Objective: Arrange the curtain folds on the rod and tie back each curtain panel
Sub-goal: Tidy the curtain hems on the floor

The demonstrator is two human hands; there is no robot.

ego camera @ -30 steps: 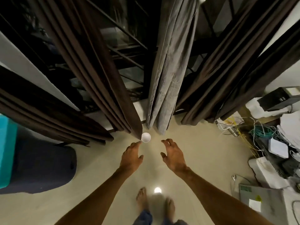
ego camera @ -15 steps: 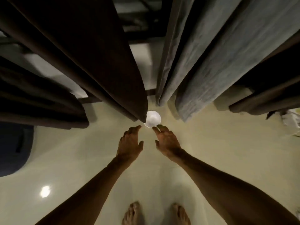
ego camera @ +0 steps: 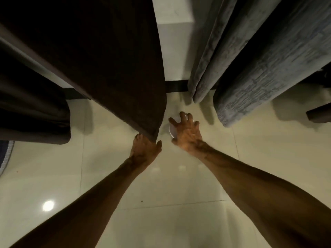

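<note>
At L hand (ego camera: 145, 149), brown curtain (ego camera: 107, 68) vertical, corner down

Dim, warm lighting. A glare spot (ego camera: 48, 205) is being reflected by the glossy floor (ego camera: 268, 158) at near left. Soft shadows are being thrown on the tiles beside the grey curtain (ego camera: 259, 68) and the white disc (ego camera: 171, 131). Detail is being lost in the dark brown curtain (ego camera: 98, 59). Verticals are being splayed by wide-angle distortion; the right hand (ego camera: 186, 135) is being blurred.
</note>
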